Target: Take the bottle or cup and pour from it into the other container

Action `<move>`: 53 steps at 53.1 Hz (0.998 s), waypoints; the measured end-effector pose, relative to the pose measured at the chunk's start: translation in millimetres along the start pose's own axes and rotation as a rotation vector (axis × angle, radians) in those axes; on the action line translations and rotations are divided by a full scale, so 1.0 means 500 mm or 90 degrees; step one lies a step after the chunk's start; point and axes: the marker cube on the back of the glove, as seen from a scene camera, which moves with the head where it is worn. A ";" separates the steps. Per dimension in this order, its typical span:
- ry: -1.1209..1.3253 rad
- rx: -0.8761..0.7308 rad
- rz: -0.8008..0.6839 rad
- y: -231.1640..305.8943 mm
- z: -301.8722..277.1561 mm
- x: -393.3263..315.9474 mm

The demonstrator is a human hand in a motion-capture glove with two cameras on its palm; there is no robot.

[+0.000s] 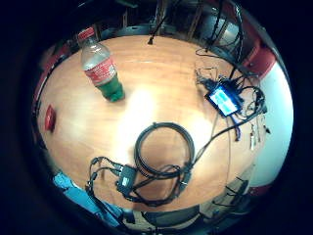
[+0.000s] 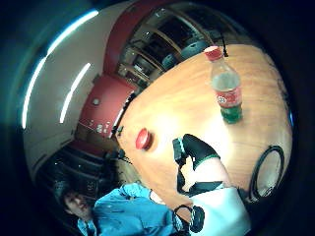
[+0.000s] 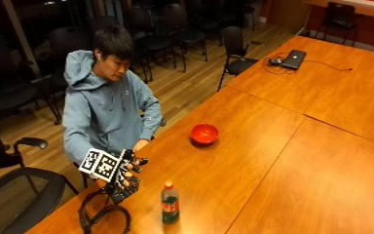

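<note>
**Gloved hand raised over the table edge, bottle and bowl both untouched**

In the outside view the gloved right hand is held up above the near edge of the wooden table, fingers spread and only slightly bent, with nothing in it. Directly below and beside the hand lies a coil of black cable on the tabletop. The thumb side palm view shows one gloved finger reaching out over the wood, touching nothing.

Just beyond the hand, on its little finger side, stands the plastic soda bottle, upright, red cap on, red label round the middle, with green showing through the lower part and the upper part clear. It is near the hand but apart from it. Both palm views see it standing alone on the wood: in the little finger side view and in the thumb side view.

Farther from the hand, past the person's bare left hand, which rests at the table edge, sits the red bowl, well apart from the bottle. The thumb side view catches it as a small red shape near the table edge; the little finger side view has it only as a red sliver at the table's rim.

Only the little finger side view shows a small black box with leads touching the coil, and, farther across the table, a lit screen device among tangled wires. Only the outside view shows the closed laptop on the far table.
</note>
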 end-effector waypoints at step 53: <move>-0.255 0.049 0.094 -0.116 0.171 0.097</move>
